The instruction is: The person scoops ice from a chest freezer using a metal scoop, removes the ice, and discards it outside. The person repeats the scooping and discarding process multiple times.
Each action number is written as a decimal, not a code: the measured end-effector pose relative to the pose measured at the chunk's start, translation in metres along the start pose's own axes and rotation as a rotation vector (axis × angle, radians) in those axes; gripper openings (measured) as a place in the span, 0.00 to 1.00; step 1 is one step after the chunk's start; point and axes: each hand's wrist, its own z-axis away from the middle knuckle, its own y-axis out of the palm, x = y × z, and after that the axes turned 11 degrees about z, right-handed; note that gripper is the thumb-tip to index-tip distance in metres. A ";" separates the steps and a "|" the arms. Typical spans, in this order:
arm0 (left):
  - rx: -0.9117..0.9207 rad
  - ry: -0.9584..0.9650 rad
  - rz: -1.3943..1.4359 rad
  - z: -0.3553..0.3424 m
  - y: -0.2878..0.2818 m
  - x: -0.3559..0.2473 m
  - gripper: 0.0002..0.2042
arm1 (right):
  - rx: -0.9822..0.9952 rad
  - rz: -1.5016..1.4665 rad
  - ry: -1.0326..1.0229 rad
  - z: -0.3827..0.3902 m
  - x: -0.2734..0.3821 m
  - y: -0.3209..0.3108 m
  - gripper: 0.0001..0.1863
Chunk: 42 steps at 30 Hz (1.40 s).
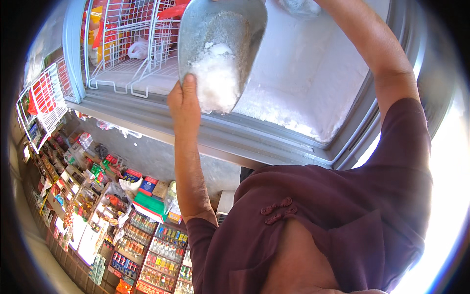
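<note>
A grey metal scoop (257, 34) is tilted over the front edge of an open chest freezer, with loose white frost or crushed ice (218, 78) heaped toward its lower end. My left hand (185, 100) grips the scoop's left rim, thumb lying over the edge and the other fingers hidden behind it. From the right, my right arm (367, 36) reaches over the freezer and leaves the view at the top, so that hand is out of sight. Under the scoop, the freezer's interior (303, 73) is white, with frost along its near wall and corner.
White wire baskets (120, 49) holding red and yellow packages hang in the freezer's left part. The freezer's grey sliding rail (210, 132) runs along the near side. Another wire basket (46, 100) stands at far left. Below are shop shelves of bottles (164, 255) and a green-and-white box (151, 205).
</note>
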 end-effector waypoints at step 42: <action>-0.540 0.102 0.060 -0.057 -0.039 0.014 0.22 | 0.906 -0.250 1.170 0.238 -0.027 0.394 0.16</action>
